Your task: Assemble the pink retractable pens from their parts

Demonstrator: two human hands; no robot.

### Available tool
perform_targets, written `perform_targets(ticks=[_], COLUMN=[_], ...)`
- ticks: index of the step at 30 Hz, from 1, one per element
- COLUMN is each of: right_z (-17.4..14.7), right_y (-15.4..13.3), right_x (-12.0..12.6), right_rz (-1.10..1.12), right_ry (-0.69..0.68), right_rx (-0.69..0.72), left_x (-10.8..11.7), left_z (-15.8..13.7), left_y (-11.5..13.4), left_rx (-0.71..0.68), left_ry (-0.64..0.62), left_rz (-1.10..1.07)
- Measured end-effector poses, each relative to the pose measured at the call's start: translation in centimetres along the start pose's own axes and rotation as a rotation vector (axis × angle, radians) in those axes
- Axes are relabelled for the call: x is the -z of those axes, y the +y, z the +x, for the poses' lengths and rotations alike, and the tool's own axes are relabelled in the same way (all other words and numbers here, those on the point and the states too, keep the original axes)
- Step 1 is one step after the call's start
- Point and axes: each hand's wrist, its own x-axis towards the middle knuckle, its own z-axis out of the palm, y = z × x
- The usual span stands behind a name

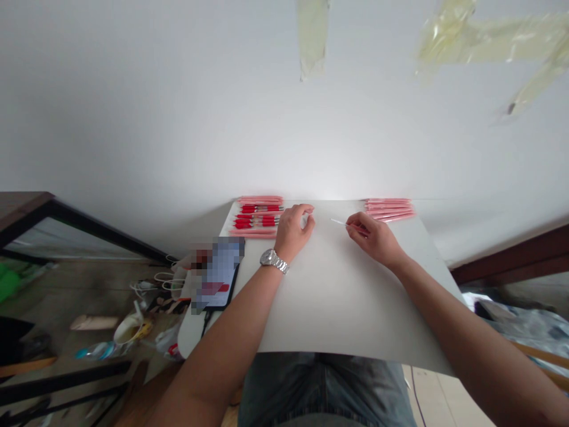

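On the white table (320,308), my right hand (372,238) pinches a thin stick, clear at one end and reddish near the fingers, like a pen refill (338,222). Its clear end points left, toward my other hand. My left hand (294,230) has its thumb and index finger curved apart, with nothing visible between them. Just left of it lie several red pens (255,221), partly covered by that hand. Pink slender sticks (260,200) lie beside the pens. Another bundle of pink sticks (387,209) rests at the back right, beyond my right hand.
A phone (222,276) with a blurred screen and a cable lies at the table's left edge. A white wall (284,130) with yellowed tape stands directly behind. Left of the table, the floor holds a bottle (95,351), a container and cables. Dark frames stand at both sides.
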Motion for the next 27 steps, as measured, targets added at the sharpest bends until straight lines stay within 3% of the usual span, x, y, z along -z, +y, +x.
perform_targets(ticks=[7,13,27], right_z=[0.0,0.0,-0.2], right_y=[-0.2,-0.1,-0.1], right_x=[0.1,0.0,-0.1], right_rz=[0.001,0.029,0.071], right_ry=[-0.007,-0.039,-0.089], right_rx=[0.015,0.049,0.074], left_x=[-0.2,-0.4,-0.9], left_z=[-0.2,-0.4,-0.3], left_y=[0.8,1.5,1.4], left_rx=[-0.022,0.055,0.127], left_ry=[-0.119,-0.239,-0.293], left_rz=[-0.333,-0.553,-0.71])
